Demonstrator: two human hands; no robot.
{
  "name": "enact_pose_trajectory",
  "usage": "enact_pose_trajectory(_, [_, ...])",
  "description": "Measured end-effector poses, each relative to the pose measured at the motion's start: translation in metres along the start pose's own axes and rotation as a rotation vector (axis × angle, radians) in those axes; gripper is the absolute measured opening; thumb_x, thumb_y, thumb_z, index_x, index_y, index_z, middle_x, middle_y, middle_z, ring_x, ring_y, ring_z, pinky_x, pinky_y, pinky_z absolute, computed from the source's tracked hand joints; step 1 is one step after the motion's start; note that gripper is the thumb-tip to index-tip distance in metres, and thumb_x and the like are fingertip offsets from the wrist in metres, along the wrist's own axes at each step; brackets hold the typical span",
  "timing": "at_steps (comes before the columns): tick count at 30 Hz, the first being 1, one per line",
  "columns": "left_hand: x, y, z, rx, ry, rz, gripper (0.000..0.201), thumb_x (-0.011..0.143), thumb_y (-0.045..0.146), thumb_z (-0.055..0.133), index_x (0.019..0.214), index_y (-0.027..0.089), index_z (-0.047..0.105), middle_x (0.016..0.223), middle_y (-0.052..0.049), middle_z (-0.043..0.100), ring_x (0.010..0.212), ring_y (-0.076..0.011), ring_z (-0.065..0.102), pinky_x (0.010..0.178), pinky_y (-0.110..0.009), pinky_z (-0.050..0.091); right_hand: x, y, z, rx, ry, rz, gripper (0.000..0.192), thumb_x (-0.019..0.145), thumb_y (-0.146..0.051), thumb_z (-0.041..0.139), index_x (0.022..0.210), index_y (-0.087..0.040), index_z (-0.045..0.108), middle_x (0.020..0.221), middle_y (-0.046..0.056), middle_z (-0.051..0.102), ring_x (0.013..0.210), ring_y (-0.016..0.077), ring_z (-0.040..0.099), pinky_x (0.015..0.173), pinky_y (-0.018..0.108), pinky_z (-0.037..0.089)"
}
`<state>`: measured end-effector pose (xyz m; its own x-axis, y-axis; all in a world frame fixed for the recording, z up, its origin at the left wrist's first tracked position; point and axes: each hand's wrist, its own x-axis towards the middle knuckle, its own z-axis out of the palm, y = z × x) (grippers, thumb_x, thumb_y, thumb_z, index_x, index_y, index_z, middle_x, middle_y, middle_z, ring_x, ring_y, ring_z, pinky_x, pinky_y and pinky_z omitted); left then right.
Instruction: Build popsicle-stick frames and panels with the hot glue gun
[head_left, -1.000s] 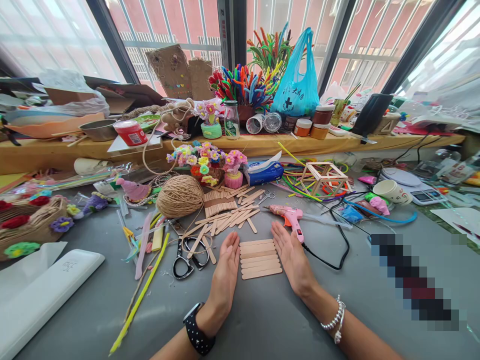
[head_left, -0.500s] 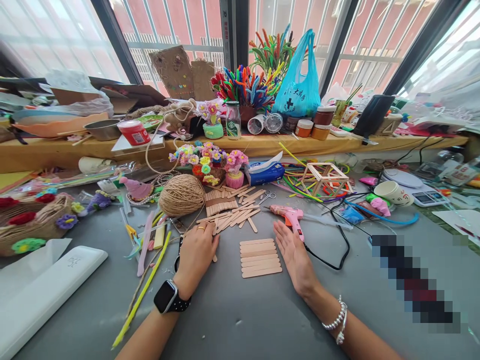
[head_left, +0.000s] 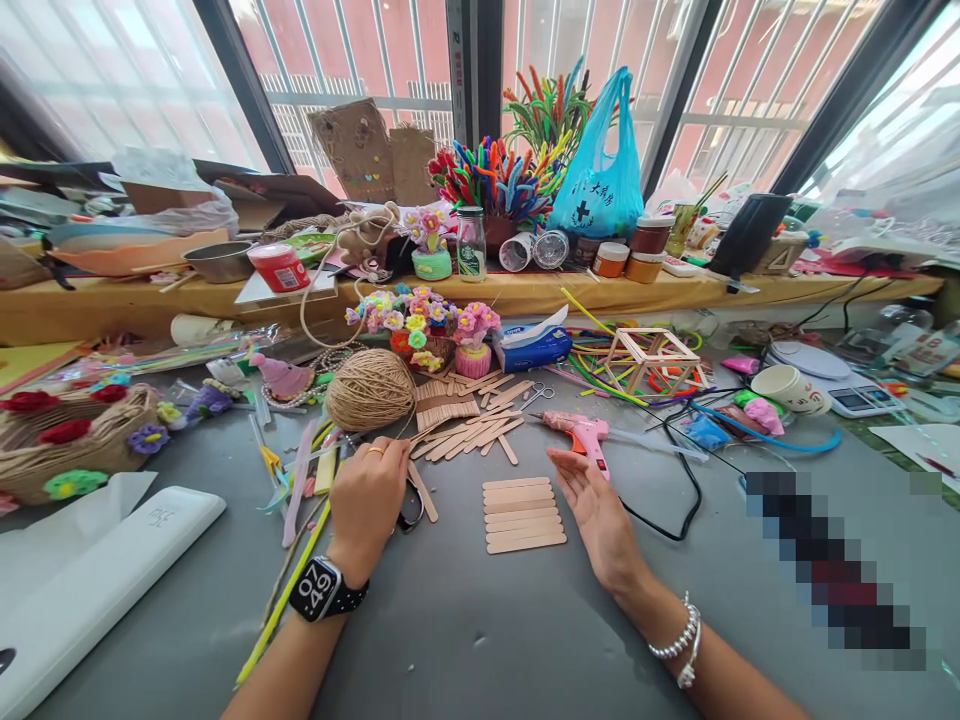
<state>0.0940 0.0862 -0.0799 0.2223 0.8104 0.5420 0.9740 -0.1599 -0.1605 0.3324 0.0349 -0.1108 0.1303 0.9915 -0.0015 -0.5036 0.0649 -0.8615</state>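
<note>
The watch (head_left: pixel 315 589) at lower left shows 07:49. On the blue bag (head_left: pixel 600 170), upper right, 大药房 stands above a black cross (head_left: pixel 583 211). The glass bottle (head_left: pixel 472 238), upper centre, bears a green Starbucks logo (head_left: pixel 468 261).

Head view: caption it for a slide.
Left hand over scissors, open right hand beside aligned craft sticks, near a pink glue gun.
</note>
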Motion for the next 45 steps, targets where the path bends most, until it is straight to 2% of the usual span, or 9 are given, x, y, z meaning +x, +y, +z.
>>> enact_pose_trajectory(9, [-0.001, -0.015, -0.004, -0.14, 0.184, -0.095, 0.016, 0.082, 0.026, 0.046, 0.083, 0.022, 0.061, 0.08, -0.005, 0.065, 0.084, -0.0237, 0.055, 0.088, -0.042, 0.032, -0.002, -0.002, -0.001, -0.095, 0.042, -0.074, 0.022, 0.081, -0.039, 0.045, 0.086, -0.023, 0.059, 0.103, 0.002, 0.06, 0.111, 0.0189, 0.045, 0.1, 0.039, 0.028])
enact_pose_trajectory(14, [-0.004, -0.006, -0.02, -0.368, 0.221, -0.077, 0.013, 0.08, 0.028, 0.05, 0.084, 0.023, 0.061, 0.082, -0.004, 0.064, 0.083, -0.0212, 0.055, 0.092, -0.042, 0.031, -0.006, -0.008, -0.001, -0.417, -0.005, -0.137, 0.02, 0.079, -0.034, 0.049, 0.095, -0.023, 0.053, 0.107, 0.004, 0.056, 0.108, 0.0202, 0.046, 0.093, 0.038, 0.034])
enact_pose_trajectory(19, [-0.013, 0.022, -0.043, -0.936, -0.154, 0.047, 0.014, 0.08, 0.03, 0.049, 0.079, 0.02, 0.06, 0.073, -0.001, 0.063, 0.07, -0.0148, 0.057, 0.065, -0.026, 0.044, -0.009, -0.02, -0.003, -0.885, -0.326, -0.306, 0.035, 0.074, -0.031, 0.056, 0.107, -0.023, 0.05, 0.102, 0.006, 0.056, 0.089, 0.0187, 0.053, 0.074, 0.032, 0.046])
enact_pose_trajectory(24, [-0.026, 0.043, -0.035, -1.089, -0.417, 0.083, 0.015, 0.08, 0.028, 0.049, 0.077, 0.019, 0.06, 0.069, 0.0, 0.062, 0.064, -0.0121, 0.056, 0.061, -0.022, 0.044, -0.011, -0.027, -0.005, -1.154, -0.586, -0.394, 0.025, 0.08, -0.026, 0.049, 0.104, -0.023, 0.055, 0.09, 0.006, 0.063, 0.076, 0.0168, 0.056, 0.067, 0.03, 0.045])
enact_pose_trajectory(27, [-0.032, 0.049, -0.029, -1.043, -0.438, 0.119, 0.014, 0.081, 0.027, 0.048, 0.08, 0.019, 0.059, 0.071, 0.0, 0.061, 0.066, -0.0124, 0.056, 0.062, -0.023, 0.043, -0.011, -0.028, -0.009, -1.313, -0.662, -0.41, 0.022, 0.083, -0.026, 0.043, 0.096, -0.022, 0.059, 0.085, 0.007, 0.064, 0.076, 0.0188, 0.057, 0.065, 0.03, 0.044])
enact_pose_trajectory(32, [-0.037, 0.053, -0.029, -0.88, -0.402, 0.35, 0.009, 0.078, 0.025, 0.052, 0.082, 0.02, 0.059, 0.075, -0.002, 0.062, 0.071, -0.0157, 0.054, 0.063, -0.025, 0.041, -0.012, -0.033, -0.015, -1.376, -0.706, -0.351, 0.025, 0.083, -0.029, 0.042, 0.096, -0.022, 0.062, 0.08, 0.007, 0.065, 0.069, 0.0188, 0.058, 0.061, 0.028, 0.042])
enact_pose_trajectory(36, [-0.038, 0.053, -0.031, -0.876, -0.482, 0.332, 0.005, 0.077, 0.022, 0.054, 0.076, 0.02, 0.058, 0.072, -0.001, 0.061, 0.07, -0.0149, 0.053, 0.062, -0.023, 0.04, -0.014, -0.039, -0.013, -1.309, -0.7, -0.265, 0.027, 0.081, -0.031, 0.045, 0.104, -0.022, 0.057, 0.084, 0.006, 0.066, 0.069, 0.0171, 0.058, 0.063, 0.027, 0.042])
enact_pose_trajectory(41, [-0.039, 0.051, -0.027, -0.915, -0.53, 0.291, 0.021, 0.076, 0.017, 0.055, 0.096, 0.021, 0.054, 0.074, 0.001, 0.061, 0.067, -0.0126, 0.054, 0.064, -0.023, 0.04, -0.017, -0.046, -0.006, -1.267, -0.705, -0.118, 0.019, 0.081, -0.032, 0.047, 0.081, -0.02, 0.06, 0.069, 0.001, 0.063, 0.059, 0.012, 0.054, 0.055, 0.02, 0.038])
enact_pose_trajectory(45, [-0.039, 0.053, -0.029, -0.876, -0.5, 0.346, 0.006, 0.077, 0.019, 0.053, 0.082, 0.02, 0.055, 0.071, 0.001, 0.06, 0.066, -0.0131, 0.053, 0.059, -0.022, 0.038, -0.016, -0.045, -0.006, -1.304, -0.666, -0.043, 0.021, 0.082, -0.033, 0.045, 0.075, -0.02, 0.06, 0.063, 0.0, 0.062, 0.055, 0.0113, 0.052, 0.052, 0.02, 0.035])
